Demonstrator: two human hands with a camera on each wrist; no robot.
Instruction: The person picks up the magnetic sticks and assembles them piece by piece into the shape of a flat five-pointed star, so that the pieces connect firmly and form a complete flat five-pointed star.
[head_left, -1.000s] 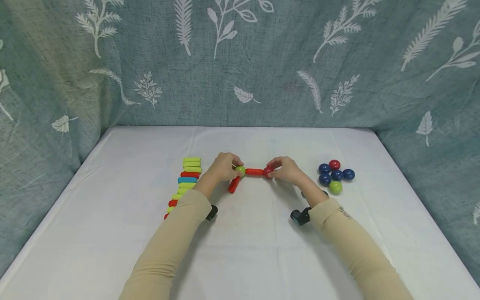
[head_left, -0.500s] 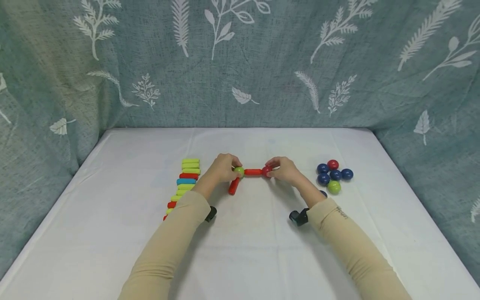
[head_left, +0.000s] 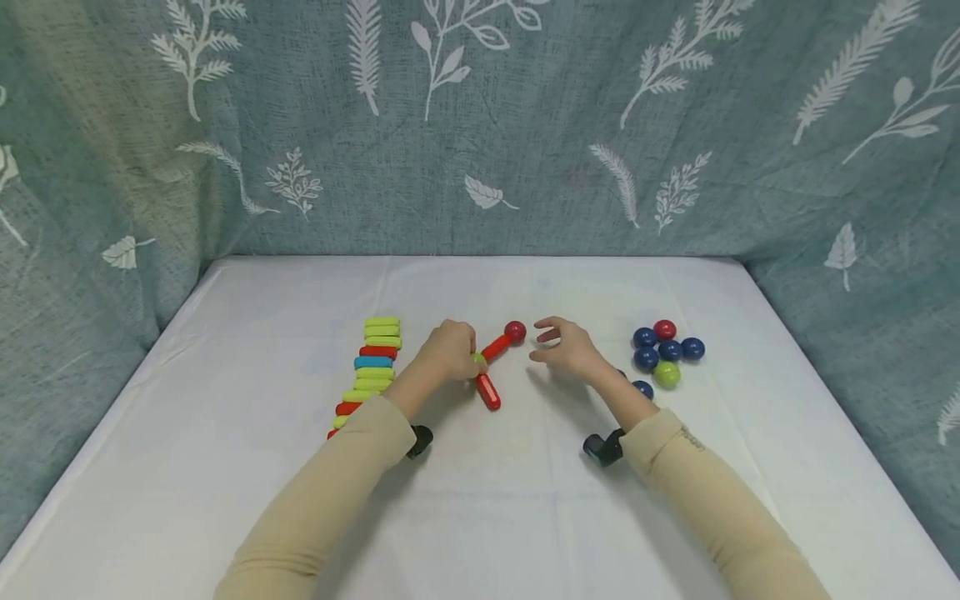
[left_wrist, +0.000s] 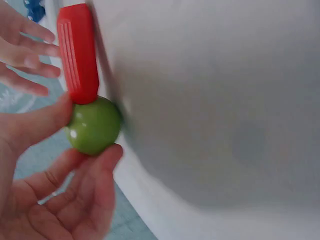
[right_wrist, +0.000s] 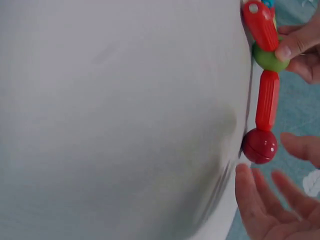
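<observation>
Between thumb and fingers, my left hand [head_left: 448, 350] pinches a green ball [left_wrist: 94, 125] over the middle of the table. Two red sticks are joined to that ball: one red stick [head_left: 488, 392] points toward me, the other red stick [right_wrist: 267, 100] slants away to the right. A red ball [right_wrist: 259, 146] caps the far end of the slanting stick. My right hand [head_left: 567, 348] is just right of the red ball, fingers spread and apart from it, holding nothing. In the head view, the left fingers partly hide the green ball.
A column of yellow-green, red and blue sticks [head_left: 375, 362] lies left, partly behind my left forearm. On the right sits a cluster of blue balls [head_left: 645, 359] with a red ball [head_left: 664, 330] and a green ball [head_left: 667, 374]. A patterned curtain [head_left: 480, 125] hangs behind the white table.
My right hand has let go of the red ball and moved slightly right. My left hand has turned the joined piece, so the red ball swung back and the near stick toward the right.
</observation>
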